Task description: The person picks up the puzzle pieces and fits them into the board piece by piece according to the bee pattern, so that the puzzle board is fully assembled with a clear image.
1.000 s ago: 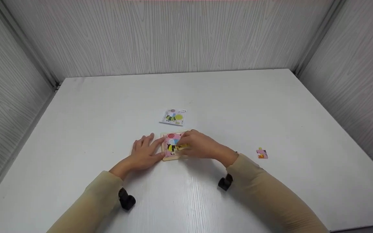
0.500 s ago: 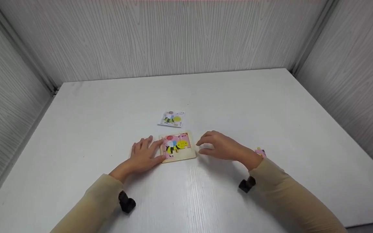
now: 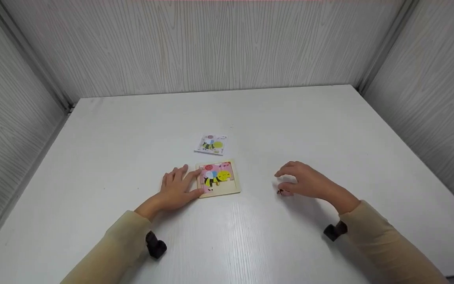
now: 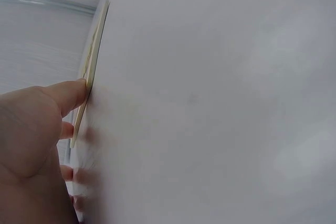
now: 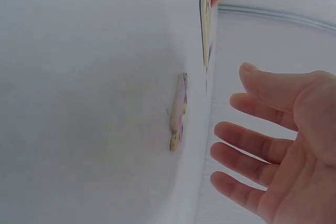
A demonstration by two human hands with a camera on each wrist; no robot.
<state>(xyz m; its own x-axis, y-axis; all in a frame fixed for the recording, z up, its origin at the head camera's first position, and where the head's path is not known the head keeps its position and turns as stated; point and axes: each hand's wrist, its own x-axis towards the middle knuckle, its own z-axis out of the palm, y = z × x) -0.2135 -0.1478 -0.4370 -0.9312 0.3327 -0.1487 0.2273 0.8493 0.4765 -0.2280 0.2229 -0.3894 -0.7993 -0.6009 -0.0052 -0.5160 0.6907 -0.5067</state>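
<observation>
A wooden jigsaw puzzle board (image 3: 231, 189) with a bee picture lies on the table. Several pieces fill most of it, and bare wood shows at its lower right. My left hand (image 3: 176, 192) rests beside it, thumb and index finger touching the left edge. To the right, my right hand (image 3: 307, 182) hovers with relaxed fingers over a loose pink puzzle piece (image 3: 287, 193), partly hidden by the hand. In the right wrist view, a puzzle piece (image 5: 179, 106) lies flat on the table, apart from the fingers.
Behind the board lies a square card (image 3: 212, 145) printed with a similar bee picture. Pale wood-grain panels (image 3: 227, 47) stand at the back and both sides of the white table (image 3: 290, 114).
My right hand has left the board and moved right, over the loose piece. The bee's yellow head shows in the board, uncovered. My left hand has stayed at the board's left edge.
</observation>
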